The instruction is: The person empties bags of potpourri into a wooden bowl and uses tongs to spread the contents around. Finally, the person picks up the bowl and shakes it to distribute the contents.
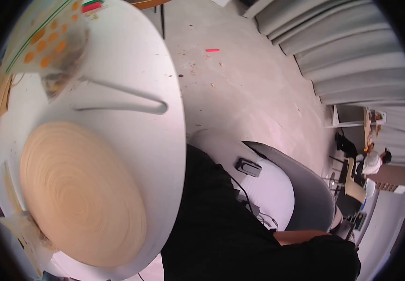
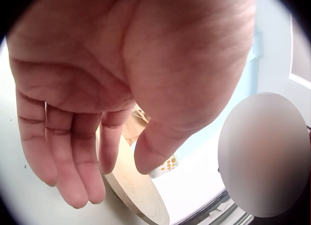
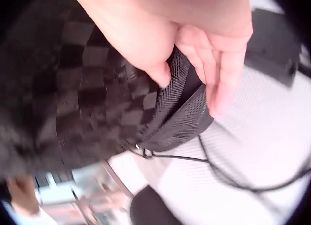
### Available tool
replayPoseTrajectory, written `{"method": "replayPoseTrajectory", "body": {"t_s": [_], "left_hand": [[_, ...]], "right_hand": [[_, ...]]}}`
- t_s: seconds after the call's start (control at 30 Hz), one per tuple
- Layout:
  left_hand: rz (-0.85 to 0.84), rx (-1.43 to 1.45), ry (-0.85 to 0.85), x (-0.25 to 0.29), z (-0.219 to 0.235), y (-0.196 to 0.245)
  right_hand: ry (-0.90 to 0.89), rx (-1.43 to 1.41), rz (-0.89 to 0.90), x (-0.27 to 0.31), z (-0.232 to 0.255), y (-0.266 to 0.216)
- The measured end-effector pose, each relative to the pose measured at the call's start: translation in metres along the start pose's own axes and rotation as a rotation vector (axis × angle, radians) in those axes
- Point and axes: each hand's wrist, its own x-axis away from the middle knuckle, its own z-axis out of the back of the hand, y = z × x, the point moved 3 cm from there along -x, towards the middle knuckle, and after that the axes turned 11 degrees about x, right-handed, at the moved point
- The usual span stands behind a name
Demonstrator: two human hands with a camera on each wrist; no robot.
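My left hand point(image 2: 131, 74) hangs with loosely bent fingers and holds nothing. Beyond its fingertips, the left wrist view shows the edge of a round wooden board point(image 2: 138, 193). In the right wrist view my right hand point(image 3: 209, 35) pinches black mesh fabric point(image 3: 177, 86) between thumb and fingers, at the edge of a dark checkered garment point(image 3: 92, 94). Both hands are outside the head view, where only a bare forearm point(image 1: 300, 237) shows. There the board lies on a white table point(image 1: 132, 61), its top marked with concentric rings. Slim U-shaped metal tongs point(image 1: 164, 108) lie beyond it.
A zip bag with orange dots point(image 1: 41, 47) stands at the table's far end. Another clear bag point(image 1: 29, 234) lies beside the board. The chair point(image 1: 277, 192) carries a black device point(image 1: 248, 167) and cables. Crumbs and a red piece point(image 1: 212, 50) lie on the floor.
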Motion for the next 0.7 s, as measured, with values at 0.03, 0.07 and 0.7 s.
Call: {"method": "replayPoseTrajectory", "body": {"t_s": [0.03,0.07,0.7], "left_hand": [[0.009,0.008,0.023,0.003,0.0,-0.004],[0.009,0.049,0.023,0.004,0.002,-0.008],[0.034,0.148,0.089,0.012,-0.006,-0.013]], "right_hand": [[-0.016,0.013,0.007,-0.002,0.002,0.002],[-0.03,0.018,0.008,-0.005,0.003,0.003],[-0.12,0.032,0.014,-0.016,0.03,0.015]]}}
